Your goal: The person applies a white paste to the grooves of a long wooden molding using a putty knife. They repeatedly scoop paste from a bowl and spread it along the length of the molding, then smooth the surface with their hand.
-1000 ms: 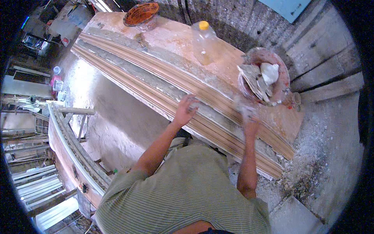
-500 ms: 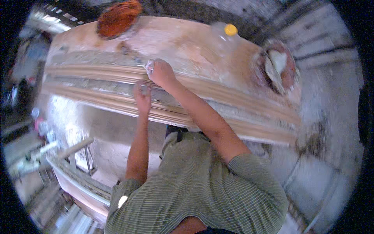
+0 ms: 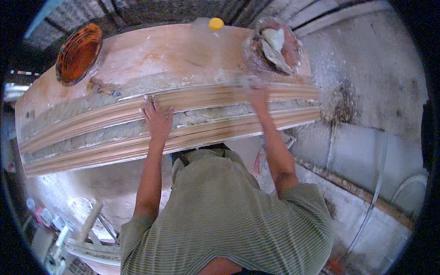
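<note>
Two long, tan ridged mouldings point(image 3: 206, 97) lie side by side across the table in front of me, with a rough grey strip point(image 3: 201, 115) between them. My left hand point(image 3: 157, 120) rests on the far moulding with its fingers spread, holding nothing. Farther right, my right hand point(image 3: 259, 94) is closed at the far moulding's back edge. A small whitish lump point(image 3: 247, 82) shows at its fingers, too smeared by motion to name. The near moulding point(image 3: 220, 130) runs along the table edge by my waist.
An orange-red round basket-like container point(image 3: 79, 55) stands at the back left of the pinkish table point(image 3: 151, 50). A yellow cap point(image 3: 216, 24) tops a clear bottle at the back. Behind my right hand sits a reddish bowl point(image 3: 292, 46) with white material. Wooden frame pieces point(image 3: 91, 222) stand lower left.
My right hand has swept right along the far moulding with the whitish lump. My left hand, blurred near the right one before, now lies spread on the moulding. The view has turned.
</note>
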{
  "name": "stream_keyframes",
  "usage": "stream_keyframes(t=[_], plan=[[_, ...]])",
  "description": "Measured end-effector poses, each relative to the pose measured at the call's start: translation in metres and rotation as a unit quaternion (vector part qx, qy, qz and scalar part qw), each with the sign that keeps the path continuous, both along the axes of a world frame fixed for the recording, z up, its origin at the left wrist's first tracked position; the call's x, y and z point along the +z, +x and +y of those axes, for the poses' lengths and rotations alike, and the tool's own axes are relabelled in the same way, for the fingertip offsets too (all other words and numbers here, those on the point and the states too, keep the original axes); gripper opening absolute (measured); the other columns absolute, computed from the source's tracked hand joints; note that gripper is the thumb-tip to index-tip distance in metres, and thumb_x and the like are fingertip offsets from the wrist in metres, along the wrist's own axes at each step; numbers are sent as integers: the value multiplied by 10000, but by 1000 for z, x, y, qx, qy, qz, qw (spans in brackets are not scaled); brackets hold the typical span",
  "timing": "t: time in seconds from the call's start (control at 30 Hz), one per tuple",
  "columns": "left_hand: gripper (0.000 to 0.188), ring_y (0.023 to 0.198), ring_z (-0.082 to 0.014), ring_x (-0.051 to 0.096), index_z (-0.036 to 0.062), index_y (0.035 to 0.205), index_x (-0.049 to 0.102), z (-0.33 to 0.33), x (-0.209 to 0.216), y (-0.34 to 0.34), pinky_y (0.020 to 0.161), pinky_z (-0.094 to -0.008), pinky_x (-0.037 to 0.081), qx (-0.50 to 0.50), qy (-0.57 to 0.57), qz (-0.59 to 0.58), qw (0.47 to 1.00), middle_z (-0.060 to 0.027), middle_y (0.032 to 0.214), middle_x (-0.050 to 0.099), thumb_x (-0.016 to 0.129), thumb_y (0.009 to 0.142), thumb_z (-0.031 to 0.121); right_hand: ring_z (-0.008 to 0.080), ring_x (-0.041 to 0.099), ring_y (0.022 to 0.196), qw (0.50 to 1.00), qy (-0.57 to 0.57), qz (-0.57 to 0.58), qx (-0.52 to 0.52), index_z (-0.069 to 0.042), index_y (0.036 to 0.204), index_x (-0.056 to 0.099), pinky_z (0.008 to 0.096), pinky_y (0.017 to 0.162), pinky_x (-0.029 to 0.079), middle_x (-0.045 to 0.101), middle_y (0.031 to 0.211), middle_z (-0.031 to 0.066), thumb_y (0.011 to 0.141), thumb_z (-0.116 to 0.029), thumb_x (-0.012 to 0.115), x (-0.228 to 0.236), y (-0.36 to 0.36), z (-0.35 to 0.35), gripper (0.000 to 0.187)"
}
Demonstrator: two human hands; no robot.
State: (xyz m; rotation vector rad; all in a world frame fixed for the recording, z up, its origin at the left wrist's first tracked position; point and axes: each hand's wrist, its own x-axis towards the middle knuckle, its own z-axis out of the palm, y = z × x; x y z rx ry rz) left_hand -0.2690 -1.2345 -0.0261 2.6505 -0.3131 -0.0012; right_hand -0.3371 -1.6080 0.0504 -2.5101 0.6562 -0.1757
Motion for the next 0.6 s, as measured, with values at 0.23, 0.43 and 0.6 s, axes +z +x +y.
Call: stream_keyframes(t=[0.23,0.43,0.6], plan=[[859,1453,-402,126,21,1493,259,-73,30,-24,1138,-630,15,-167,66,92,979,-236,1570,143,626,850,456,308,650,875,985,135,-9,-103,2,958,676,438,808,510,683,894,189,737,-314,768,-49,-34,26,397],[864,1464,-374,114,37,1491,274,-125,25,-42,1101,-690,-13,-215,58,71,972,-219,1570,160,650,829,446,401,632,865,969,-145,44,-195,22,907,651,507,795,497,674,955,223,807,-265,681,-17,-85,-149,305],[846,1459,-370,133,35,1477,297,-183,23,-59,1093,-704,3,-253,46,64,964,-210,1565,181,662,823,427,484,592,970,999,-22,40,0,75,1033,643,525,871,474,632,1072,274,812,-389,638,-37,-29,-66,513]])
